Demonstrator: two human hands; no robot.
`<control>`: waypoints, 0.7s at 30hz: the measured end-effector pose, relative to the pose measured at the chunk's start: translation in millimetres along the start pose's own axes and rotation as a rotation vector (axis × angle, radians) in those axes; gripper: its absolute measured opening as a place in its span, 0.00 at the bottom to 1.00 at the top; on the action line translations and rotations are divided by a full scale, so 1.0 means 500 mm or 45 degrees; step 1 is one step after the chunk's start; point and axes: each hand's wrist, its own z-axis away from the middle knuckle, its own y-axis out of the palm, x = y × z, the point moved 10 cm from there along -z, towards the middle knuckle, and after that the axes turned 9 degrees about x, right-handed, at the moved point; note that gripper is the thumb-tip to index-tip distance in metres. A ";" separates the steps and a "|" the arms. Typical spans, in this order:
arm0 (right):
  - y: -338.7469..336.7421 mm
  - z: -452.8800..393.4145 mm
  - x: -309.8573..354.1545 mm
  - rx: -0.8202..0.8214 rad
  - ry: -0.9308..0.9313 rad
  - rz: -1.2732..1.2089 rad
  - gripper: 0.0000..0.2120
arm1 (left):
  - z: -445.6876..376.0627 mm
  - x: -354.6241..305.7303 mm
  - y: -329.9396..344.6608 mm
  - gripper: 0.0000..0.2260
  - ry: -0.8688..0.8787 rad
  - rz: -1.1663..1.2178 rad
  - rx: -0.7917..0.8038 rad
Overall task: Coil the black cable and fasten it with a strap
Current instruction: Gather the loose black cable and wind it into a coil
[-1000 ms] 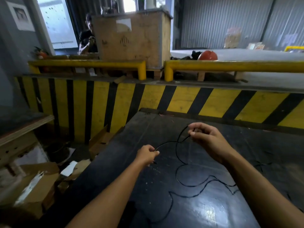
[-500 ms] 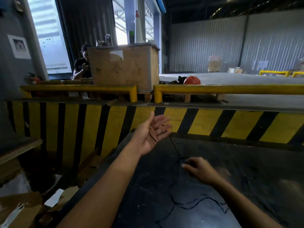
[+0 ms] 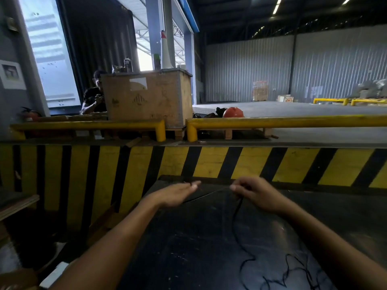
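Black cable (image 3: 236, 214) — pinched in right hand (image 3: 254, 194), running to flat, open left hand (image 3: 178, 194), slack on table (image 3: 188, 248). Advice — wind even loops, keep tension light.

Both forearms are bare up to the bottom edge of the view, with no sleeve, glove, watch or ring visible on the left hand (image 3: 178, 194) or the right hand (image 3: 254, 194).
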 end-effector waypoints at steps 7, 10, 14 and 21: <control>-0.156 -0.015 0.026 -0.541 -0.066 0.116 0.07 | 0.051 -0.122 0.106 0.18 0.171 0.854 0.680; -0.118 -0.019 -0.006 -0.484 0.023 -0.077 0.09 | 0.080 -0.215 0.108 0.22 0.483 1.198 0.991; 0.073 -0.017 0.029 0.017 -0.063 -0.462 0.14 | 0.070 -0.302 0.046 0.22 0.794 1.526 0.805; 0.217 0.025 0.040 0.535 0.025 -0.013 0.13 | 0.033 -0.234 -0.103 0.14 0.607 0.874 -0.211</control>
